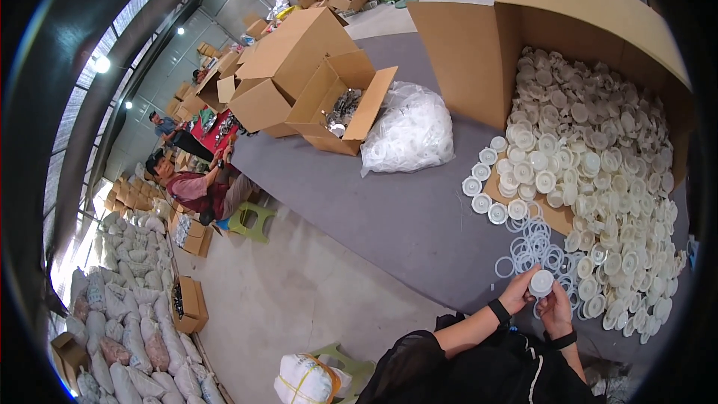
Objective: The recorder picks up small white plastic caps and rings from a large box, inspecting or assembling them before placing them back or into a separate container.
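Note:
A round white plastic cap (pixel 541 283) is held up between my two hands at the table's near edge. The fingers of my left hand (pixel 516 295) pinch its left side. From below and right, my right hand (pixel 556 314) grips the same cap, its fingertips partly hidden. Just beyond my hands lies a loose heap of thin, pale translucent rings (pixel 532 245). To the right, a big pile of similar white caps (pixel 617 217) spills out of a tipped cardboard box (pixel 467 60). Several caps (pixel 497 213) sit in a loose row at the pile's left edge.
On the grey table (pixel 359 209) stand a clear plastic bag of white parts (pixel 411 131) and an open carton of metal parts (pixel 318 116). A co-worker (pixel 198 187) sits at the far left near a green stool (pixel 250 221). Stacked sacks (pixel 134 314) line the floor.

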A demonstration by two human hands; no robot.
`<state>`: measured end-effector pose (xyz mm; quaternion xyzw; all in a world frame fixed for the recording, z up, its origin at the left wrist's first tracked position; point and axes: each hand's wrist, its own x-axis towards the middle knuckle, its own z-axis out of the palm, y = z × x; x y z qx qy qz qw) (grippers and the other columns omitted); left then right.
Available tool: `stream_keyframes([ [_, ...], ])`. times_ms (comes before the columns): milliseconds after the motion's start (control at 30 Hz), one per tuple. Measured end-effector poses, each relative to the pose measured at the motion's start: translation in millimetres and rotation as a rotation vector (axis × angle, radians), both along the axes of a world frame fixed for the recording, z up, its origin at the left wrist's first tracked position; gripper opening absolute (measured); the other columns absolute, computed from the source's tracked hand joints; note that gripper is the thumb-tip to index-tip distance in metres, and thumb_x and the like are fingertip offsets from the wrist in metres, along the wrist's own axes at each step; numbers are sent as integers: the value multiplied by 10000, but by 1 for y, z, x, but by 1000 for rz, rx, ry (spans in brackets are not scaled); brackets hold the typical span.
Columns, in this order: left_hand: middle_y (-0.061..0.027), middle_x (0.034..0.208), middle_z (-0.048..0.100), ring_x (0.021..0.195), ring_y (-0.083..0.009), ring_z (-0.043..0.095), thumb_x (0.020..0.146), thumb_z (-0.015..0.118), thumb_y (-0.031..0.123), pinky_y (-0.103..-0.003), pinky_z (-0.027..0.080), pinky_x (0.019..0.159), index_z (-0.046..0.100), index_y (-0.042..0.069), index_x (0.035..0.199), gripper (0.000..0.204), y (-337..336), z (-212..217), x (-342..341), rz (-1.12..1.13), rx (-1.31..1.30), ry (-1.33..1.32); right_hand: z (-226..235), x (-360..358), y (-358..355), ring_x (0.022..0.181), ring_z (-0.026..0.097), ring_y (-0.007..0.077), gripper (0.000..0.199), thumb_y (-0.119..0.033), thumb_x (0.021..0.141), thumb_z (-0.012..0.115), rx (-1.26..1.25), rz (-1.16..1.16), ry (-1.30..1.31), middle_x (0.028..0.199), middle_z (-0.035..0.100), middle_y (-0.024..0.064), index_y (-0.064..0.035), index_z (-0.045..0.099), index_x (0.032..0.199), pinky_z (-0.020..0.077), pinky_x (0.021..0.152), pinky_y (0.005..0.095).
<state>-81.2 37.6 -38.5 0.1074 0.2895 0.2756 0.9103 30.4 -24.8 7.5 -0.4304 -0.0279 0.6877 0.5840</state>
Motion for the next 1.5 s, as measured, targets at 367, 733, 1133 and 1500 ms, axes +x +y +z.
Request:
stream_keyframes([
  [367, 4, 951, 490, 793, -74, 452, 826, 497, 151, -212, 366, 710, 426, 82, 1095, 286, 9, 23, -2, -57, 117, -235, 7, 5, 7, 585, 486, 103, 207, -230, 850, 446, 152, -127, 167, 734, 535, 28, -51, 485, 946, 382, 515, 211],
  [733, 1, 910, 481, 724, -72, 460, 792, 518, 60, -209, 397, 686, 401, 76, 1109, 339, 10, 14, -3, -46, 159, -201, -1, 1, 9, 596, 458, 69, 203, -107, 772, 497, 171, -83, -82, 757, 496, -9, -80, 451, 968, 376, 530, 202],
  [1133, 28, 830, 485, 603, -36, 426, 792, 535, 79, -166, 364, 562, 415, 68, 1095, 326, 3, 24, 2, 25, 121, -48, -13, 1, 3, 582, 466, 80, 195, -64, 781, 497, 138, -146, -75, 781, 503, 10, -63, 438, 967, 388, 507, 209],
  [1500, 34, 805, 494, 583, -36, 427, 799, 530, 78, -166, 365, 534, 448, 83, 1039, 253, -9, 1, 3, 71, 19, -58, -23, -5, 0, 557, 434, 60, 160, -87, 791, 493, 136, -137, -163, 735, 479, -16, -79, 440, 942, 364, 504, 193],
])
